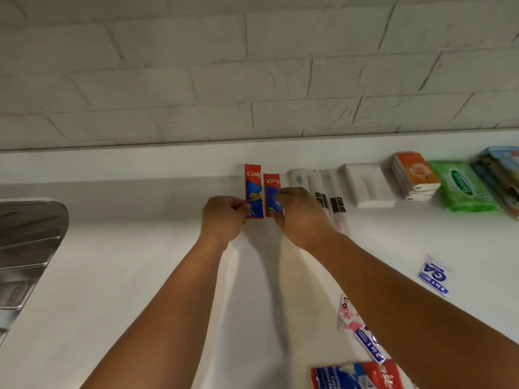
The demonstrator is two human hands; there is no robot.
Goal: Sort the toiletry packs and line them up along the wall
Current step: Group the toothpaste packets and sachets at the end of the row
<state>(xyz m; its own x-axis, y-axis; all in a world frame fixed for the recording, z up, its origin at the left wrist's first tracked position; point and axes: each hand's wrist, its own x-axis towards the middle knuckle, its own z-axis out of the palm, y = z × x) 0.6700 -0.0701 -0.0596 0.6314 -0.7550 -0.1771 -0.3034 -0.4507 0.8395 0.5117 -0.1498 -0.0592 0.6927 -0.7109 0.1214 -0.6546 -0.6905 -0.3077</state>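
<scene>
Pinching two red toothpaste packs (252,186) far by the wall (252,80), left hand (224,217) gripping one, right hand (297,211) gripping the other. Adding to the sorted row (365,183) running right. About half done, with loose packs (432,277) near right left to sort.

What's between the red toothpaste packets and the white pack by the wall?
In the head view, a few long clear-wrapped packs lie between the red toothpaste packets and the white pack.

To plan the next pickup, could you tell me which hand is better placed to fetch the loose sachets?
Probably the right hand: the loose sachets lie on the counter beside its forearm, far from the left hand.
</scene>
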